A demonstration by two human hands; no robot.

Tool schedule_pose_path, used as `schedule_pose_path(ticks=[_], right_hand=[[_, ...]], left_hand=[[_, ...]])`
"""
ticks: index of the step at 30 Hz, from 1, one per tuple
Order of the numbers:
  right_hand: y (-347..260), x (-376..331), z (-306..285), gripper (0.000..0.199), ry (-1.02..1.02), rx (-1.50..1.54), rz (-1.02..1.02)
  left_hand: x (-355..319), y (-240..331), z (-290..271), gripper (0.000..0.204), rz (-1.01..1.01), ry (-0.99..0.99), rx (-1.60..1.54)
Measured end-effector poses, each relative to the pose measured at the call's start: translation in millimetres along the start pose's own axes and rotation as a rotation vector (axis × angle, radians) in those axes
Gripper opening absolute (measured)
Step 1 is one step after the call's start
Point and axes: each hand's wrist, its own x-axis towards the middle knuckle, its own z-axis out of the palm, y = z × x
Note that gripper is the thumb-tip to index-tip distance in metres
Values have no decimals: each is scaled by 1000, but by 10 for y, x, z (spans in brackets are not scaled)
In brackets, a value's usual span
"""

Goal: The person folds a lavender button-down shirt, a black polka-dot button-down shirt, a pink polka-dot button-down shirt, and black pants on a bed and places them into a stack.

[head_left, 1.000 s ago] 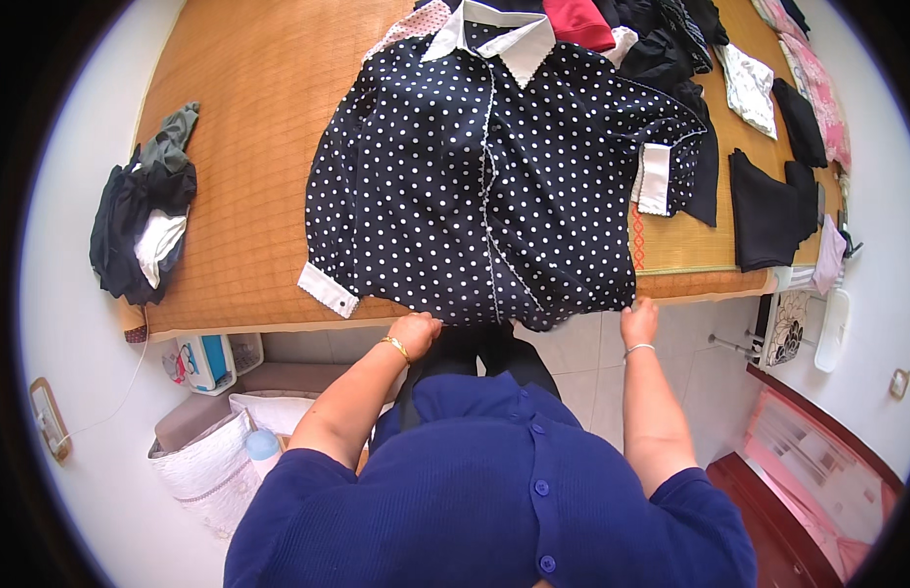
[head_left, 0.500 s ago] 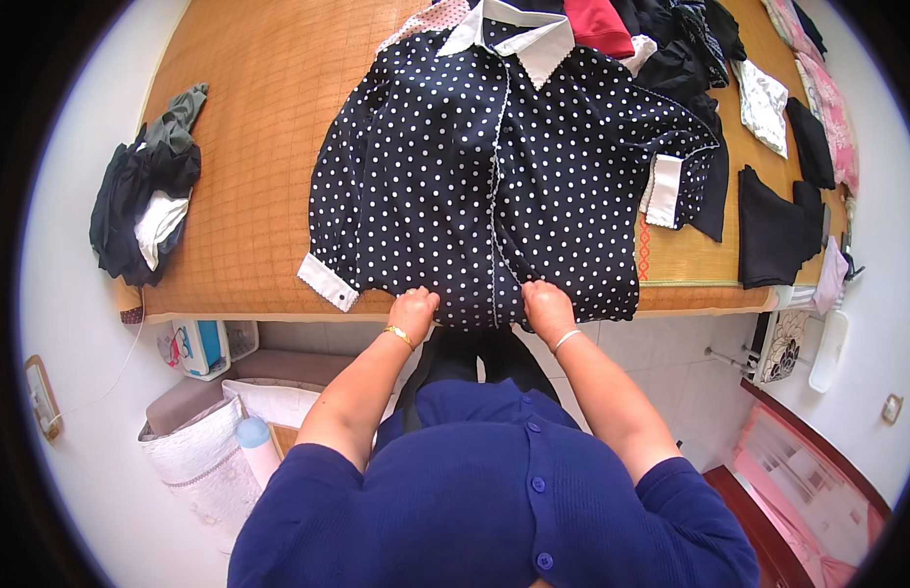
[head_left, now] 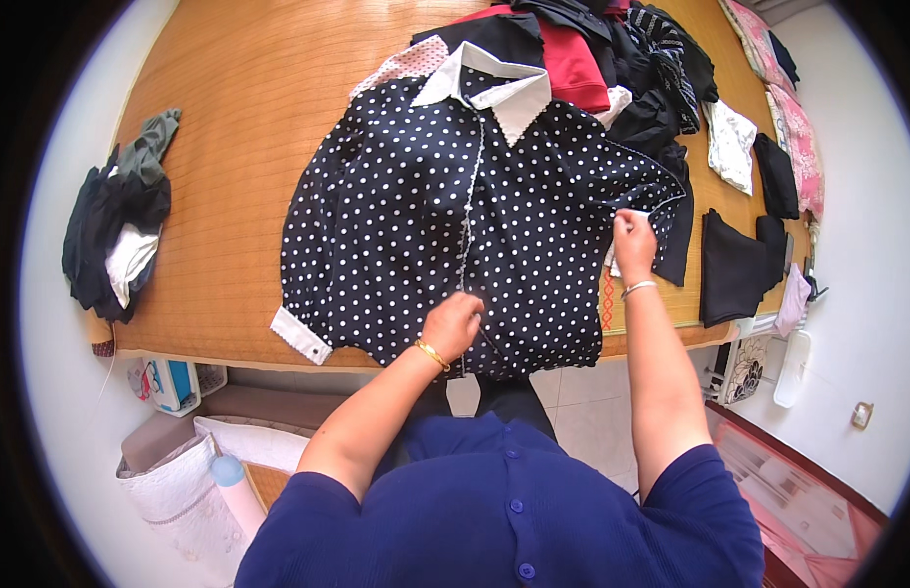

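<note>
Lying front up across the near part of a brown mat point(head_left: 220, 196), a black shirt with white dots point(head_left: 396, 225) spreads its white collar point(head_left: 519, 103) away from the person, its hem hanging at the mat's near edge. The left hand point(head_left: 452, 323), with curled fingers, is over the lower front by the button edge; its fingertips face away, so I cannot tell whether it grips cloth. The right hand point(head_left: 634, 245), also curled, covers most of the cuff point(head_left: 612, 260) on the right, leaving only bits of white showing; whether the fingers pinch it is hidden. The other cuff point(head_left: 300, 336) lies in plain sight at the lower left. Beyond the collar, a heap of dark and red clothes point(head_left: 577, 73) runs out at the top, its separate pieces hard to tell apart. A pink spotted cloth point(head_left: 401, 67) is partly tucked behind the shirt's shoulder. At the far left, a crumpled dark bundle point(head_left: 93, 235) hides its own folds. The person's legs are mostly blocked by the blue top point(head_left: 426, 510), itself cut off below.
</note>
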Motion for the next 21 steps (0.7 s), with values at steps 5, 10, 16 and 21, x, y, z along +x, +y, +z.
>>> schedule_pose_path(ticks=[5,10,16,21], right_hand=[[112,690,16,16,52,-8,-32],[57,1166,75,27,-59,-15,-67],[913,1645,-38,32,-104,-226,-140],[1260,1799,-425,15,-148,65,77]], left_hand=[[974,129,-56,12,2,207,-21],[2450,449,-30,22,229,333,61],[3754,808,129,30,117,124,426],[3960,883,138,7,253,242,213]])
